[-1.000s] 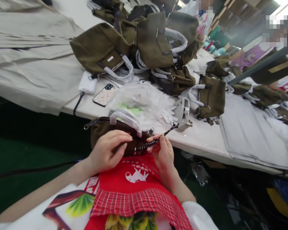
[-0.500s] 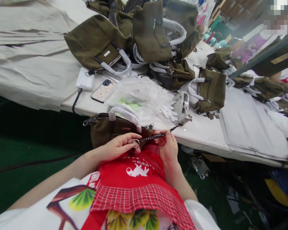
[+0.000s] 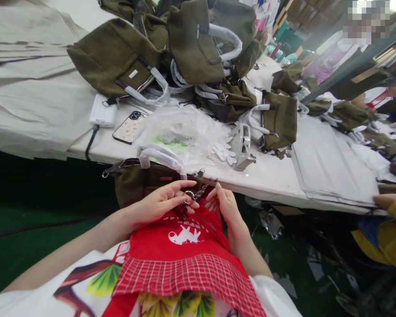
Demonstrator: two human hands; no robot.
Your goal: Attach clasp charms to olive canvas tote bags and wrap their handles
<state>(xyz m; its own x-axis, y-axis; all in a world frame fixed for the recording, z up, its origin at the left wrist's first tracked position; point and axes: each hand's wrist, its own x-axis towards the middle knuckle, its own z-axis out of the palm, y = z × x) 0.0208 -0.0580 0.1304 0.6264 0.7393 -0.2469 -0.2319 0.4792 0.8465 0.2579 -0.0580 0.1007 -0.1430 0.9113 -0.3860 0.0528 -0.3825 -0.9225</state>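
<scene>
My left hand (image 3: 166,200) pinches a metal ring (image 3: 189,194) at one end of a dark braided cord (image 3: 203,190). Some dark strands hang below those fingers. Close by on the right, the fingers of my right hand (image 3: 225,203) are curled at the cord's other end, thumb up. That end is slightly blurred, so the exact grip is hard to see. Just behind both hands, an olive handbag (image 3: 128,180) with white-wrapped handles leans at the table edge, its lower part partly hidden by my left forearm.
On the white table (image 3: 273,176) lie a clear plastic bag (image 3: 185,127), a phone (image 3: 128,127), a white power bank (image 3: 103,111) and a metal stand (image 3: 241,147). Several olive bags (image 3: 115,61) are heaped behind. A person's yellow sleeve (image 3: 389,233) shows at right.
The cord, earlier stretched rightward through my right fingers, now shows as a shorter length. My right hand has come nearer the left and turned. The view has shifted slightly right.
</scene>
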